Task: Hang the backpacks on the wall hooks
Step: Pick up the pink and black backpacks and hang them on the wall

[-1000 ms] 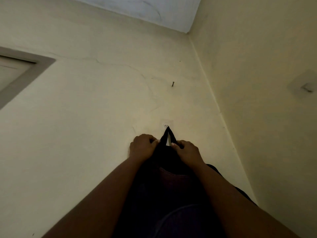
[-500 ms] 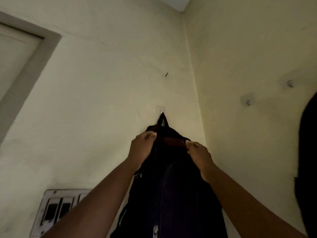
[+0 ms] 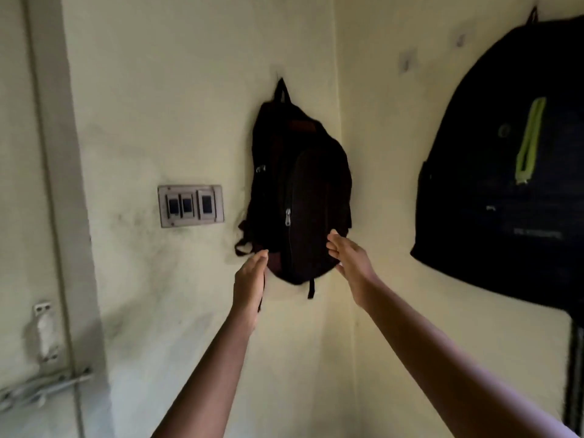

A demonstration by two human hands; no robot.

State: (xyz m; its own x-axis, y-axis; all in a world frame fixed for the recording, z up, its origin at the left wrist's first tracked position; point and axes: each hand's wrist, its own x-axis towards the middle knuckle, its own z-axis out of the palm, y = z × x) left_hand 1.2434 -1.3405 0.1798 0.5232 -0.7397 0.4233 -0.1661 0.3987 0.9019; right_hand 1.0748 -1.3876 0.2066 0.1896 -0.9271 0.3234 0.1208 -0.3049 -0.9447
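Note:
A small black backpack [image 3: 300, 191] hangs by its top loop from a hook [image 3: 279, 74] on the left wall, close to the room's corner. My left hand [image 3: 251, 279] is at its lower left edge, fingers straight and holding nothing. My right hand [image 3: 349, 257] is at its lower right edge, fingers apart, fingertips at the fabric. A larger black backpack [image 3: 512, 172] with a lime green strip hangs from a hook [image 3: 532, 18] on the right wall.
Two bare adhesive hooks [image 3: 407, 63] sit on the right wall between the two bags. A switch plate [image 3: 191, 205] is left of the small backpack. A door frame [image 3: 53, 184] with a latch [image 3: 44, 384] fills the far left.
My hands let go of the backpack's top and dropped to its lower edges. The view tilted down, bringing the switch plate, door latch and second backpack into sight.

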